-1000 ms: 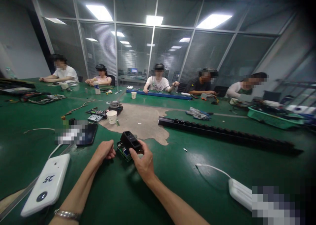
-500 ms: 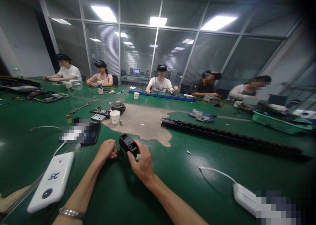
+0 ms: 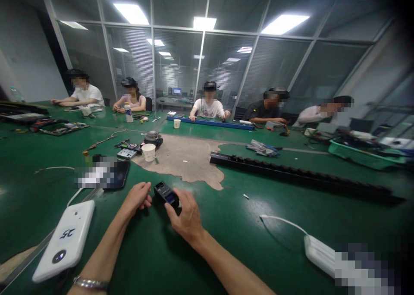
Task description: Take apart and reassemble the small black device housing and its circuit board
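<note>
My right hand (image 3: 187,215) grips a small black plastic device (image 3: 164,193) between thumb and fingers, just above the green tabletop. Its upper face has rectangular recesses and a dark bluish window near my fingertips. The underside is hidden. Just left of the device is my left hand (image 3: 138,198), its fingers curled closed and a small gap between it and the device. Whatever those fingers may hold is hidden. Beyond both hands lies a bare tan patch (image 3: 181,157) of the table.
A white power bank (image 3: 64,239) marked 25 lies left, near a dark tablet (image 3: 118,174). A paper cup (image 3: 148,152) stands by electronic parts. Right are a long black strip (image 3: 291,174), a white cable (image 3: 284,221) and a green basket (image 3: 365,155). Several people sit opposite.
My right hand has turned the black device slightly, so the green and pale parts at its lower side show less. The left hand stays curled beside it. The view has shifted a little.
</note>
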A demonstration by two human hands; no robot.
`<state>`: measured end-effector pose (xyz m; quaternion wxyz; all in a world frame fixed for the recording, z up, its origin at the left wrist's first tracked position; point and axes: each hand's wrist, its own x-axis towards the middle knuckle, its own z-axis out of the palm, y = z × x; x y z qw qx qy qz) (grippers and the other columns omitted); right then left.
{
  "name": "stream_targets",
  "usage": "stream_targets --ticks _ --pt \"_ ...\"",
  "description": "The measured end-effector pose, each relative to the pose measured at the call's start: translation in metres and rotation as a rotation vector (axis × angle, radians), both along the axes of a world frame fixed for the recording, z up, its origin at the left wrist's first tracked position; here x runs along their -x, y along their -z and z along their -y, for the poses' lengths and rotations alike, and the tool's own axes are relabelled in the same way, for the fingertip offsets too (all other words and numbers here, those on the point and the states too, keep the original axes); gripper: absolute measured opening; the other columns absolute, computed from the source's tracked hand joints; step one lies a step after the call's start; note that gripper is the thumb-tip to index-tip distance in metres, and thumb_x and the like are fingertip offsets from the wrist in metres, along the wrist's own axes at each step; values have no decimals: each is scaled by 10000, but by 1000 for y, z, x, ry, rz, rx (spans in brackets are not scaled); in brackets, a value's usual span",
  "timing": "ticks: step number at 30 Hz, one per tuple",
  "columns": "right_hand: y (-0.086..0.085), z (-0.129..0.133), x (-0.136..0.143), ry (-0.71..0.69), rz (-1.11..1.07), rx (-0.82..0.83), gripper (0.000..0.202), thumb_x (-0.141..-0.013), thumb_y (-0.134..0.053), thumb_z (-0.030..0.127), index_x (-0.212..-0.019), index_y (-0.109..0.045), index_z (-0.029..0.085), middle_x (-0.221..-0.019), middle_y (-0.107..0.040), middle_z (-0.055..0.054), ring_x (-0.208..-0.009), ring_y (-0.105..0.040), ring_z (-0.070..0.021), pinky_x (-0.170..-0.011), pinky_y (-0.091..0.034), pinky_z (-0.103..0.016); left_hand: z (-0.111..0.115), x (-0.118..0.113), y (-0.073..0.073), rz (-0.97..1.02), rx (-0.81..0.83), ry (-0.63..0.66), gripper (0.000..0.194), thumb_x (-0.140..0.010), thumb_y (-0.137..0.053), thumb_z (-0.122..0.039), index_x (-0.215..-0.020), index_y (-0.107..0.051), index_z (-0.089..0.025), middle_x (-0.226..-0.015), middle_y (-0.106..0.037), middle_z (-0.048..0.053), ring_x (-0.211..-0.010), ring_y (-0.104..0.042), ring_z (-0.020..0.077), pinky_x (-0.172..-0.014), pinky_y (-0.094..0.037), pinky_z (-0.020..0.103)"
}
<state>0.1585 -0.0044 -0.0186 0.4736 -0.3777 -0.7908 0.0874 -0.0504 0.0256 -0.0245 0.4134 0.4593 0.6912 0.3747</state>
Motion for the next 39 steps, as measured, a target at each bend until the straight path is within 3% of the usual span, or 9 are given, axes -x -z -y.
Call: stream_targets --ticks 4,11,16,21,25,30,39 --pt "4 1 -3 -15 11 17 506 -814 -578 322 -1279 -452 167 -1173 -562 -115 -1089 -507 -264 -974 -395 -476 4 -1 -3 52 31 22 286 -837 -348 -463 -800 -444 -197 -536 -598 -4 -405 -568 111 -337 -251 152" --pt "18 -6 -2 -78 39 22 547 -820 -567 274 -1328 -407 150 -1161 -583 -132 -1047 -547 -254 -917 -448 -440 4 -8 -3 44 164 62 182 -800 -355 -347 -773 -453 -196 -515 -600 -1 -404 -569 113 -368 -292 158" --pt "4 -3 -1 -39 -83 101 527 -816 -593 285 -1315 -442 208 -1168 -594 -93 -1052 -558 -238 -917 -457 -403 4 -9 -7 36 175 56 152 -783 -372 -308 -763 -468 -192 -521 -607 11 -405 -570 116 -365 -296 164" --pt "-9 -11 -8 12 -217 125 532 -855 -551 311 -1350 -401 187 -1262 -541 -103 -1149 -514 -234 -972 -419 -387 5 -10 -12 68 196 55 138 -776 -403 -301 -743 -474 -188 -527 -611 9 -391 -557 104 -362 -294 156" --pt "4 -31 -20 139 -234 170 487 -857 -542 314 -1319 -441 197 -1218 -573 -93 -1107 -541 -234 -944 -432 -400 3 -8 -7 84 201 61 130 -771 -408 -282 -734 -479 -179 -514 -608 20 -384 -558 111 -348 -285 155" --pt "22 -44 -30 211 -80 166 457 -800 -574 259 -1246 -515 182 -1147 -605 -103 -1024 -564 -255 -909 -435 -437 3 -6 -4 84 190 74 144 -776 -416 -298 -747 -486 -175 -524 -609 16 -402 -568 108 -352 -288 147" --pt "25 -37 -31 237 -21 81 590 -777 -588 270 -1328 -423 138 -1225 -550 -133 -1108 -496 -283 -952 -394 -468 3 -6 -4 78 187 69 143 -771 -412 -299 -730 -481 -181 -530 -609 19 -401 -567 106 -349 -297 153"
